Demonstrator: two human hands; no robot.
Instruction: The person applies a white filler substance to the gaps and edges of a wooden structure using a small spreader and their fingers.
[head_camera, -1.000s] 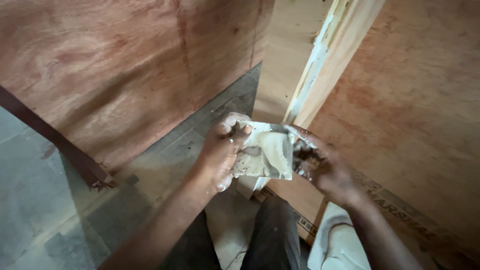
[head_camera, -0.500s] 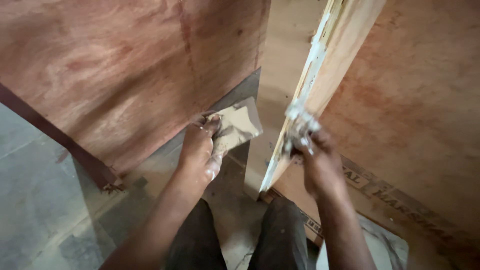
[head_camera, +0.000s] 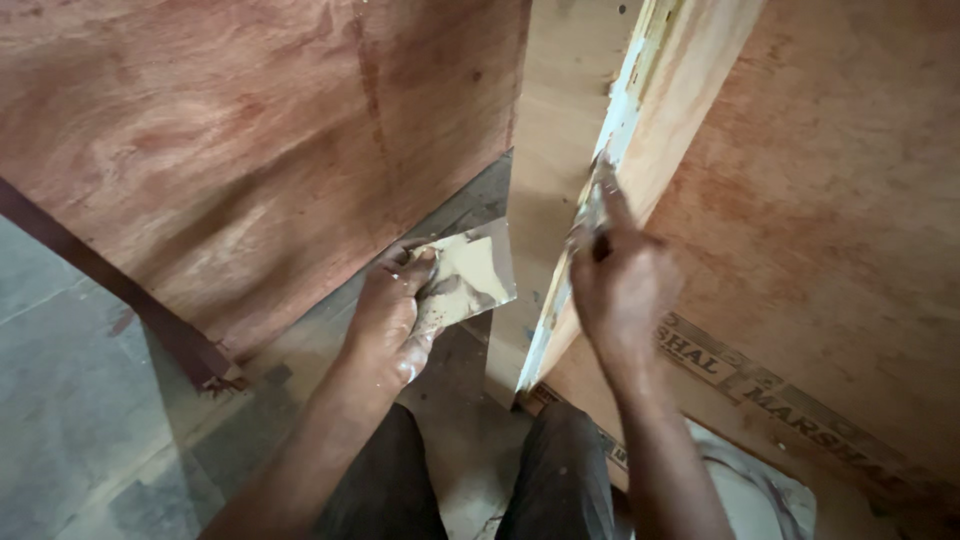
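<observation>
Putty-smeared plate (head_camera: 468, 275) sits in my left hand (head_camera: 388, 318), a flat squarish piece loaded with tan paste, held low in the middle of the scene over the grey floor (head_camera: 70, 400). My left fingers curl around its near-left corner, thumb on top, so that hand is clenched on the plate. The plate tilts up toward the far right, and its far corner comes close to the pale board (head_camera: 555, 170) without my being able to tell if they touch.

My right hand (head_camera: 622, 285) is just to the right, closed around a small scraper (head_camera: 592, 205). Its blade points far and up, lying against the narrow edge (head_camera: 640, 90) of the pale board, where a strip of whitish filler runs along the edge. The handle is hidden in my fist, with my forefinger stretched out along the blade.

The pale board stands upright between two large reddish plywood panels: one (head_camera: 250, 140) fills the left and far side, the other (head_camera: 830, 250) fills the right. A printed band (head_camera: 760, 400) runs along the lower part of the right panel. A dark rail (head_camera: 110, 290) slants along the left panel's bottom edge. My knees in dark trousers (head_camera: 560, 480) show at the near edge, and a white bag or sheet (head_camera: 760, 495) lies near right.
</observation>
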